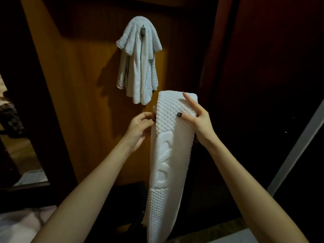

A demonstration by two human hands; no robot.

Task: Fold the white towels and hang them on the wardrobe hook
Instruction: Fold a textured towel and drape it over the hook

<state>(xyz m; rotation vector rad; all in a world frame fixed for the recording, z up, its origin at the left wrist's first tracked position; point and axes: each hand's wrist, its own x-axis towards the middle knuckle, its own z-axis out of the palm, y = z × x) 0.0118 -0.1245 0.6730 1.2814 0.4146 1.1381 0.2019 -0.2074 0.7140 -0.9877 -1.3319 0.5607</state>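
A dark reddish-brown door panel [263,50] fills the upper right of the frame. A pale grey bar [298,142] slants up along the right edge. At the far left, a dark-framed opening [57,137] shows patterned dark fabric [8,116], brown floor [22,151] and a white cloth [33,178] lying below. Blurred pale fabric [21,223] sits in the bottom left corner.

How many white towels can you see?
3: one white waffle towel held by the left hand and right hand, and a short ribbed white towel draped over a longer waffle white towel on the metal wardrobe hook. More may hide in that bunch.
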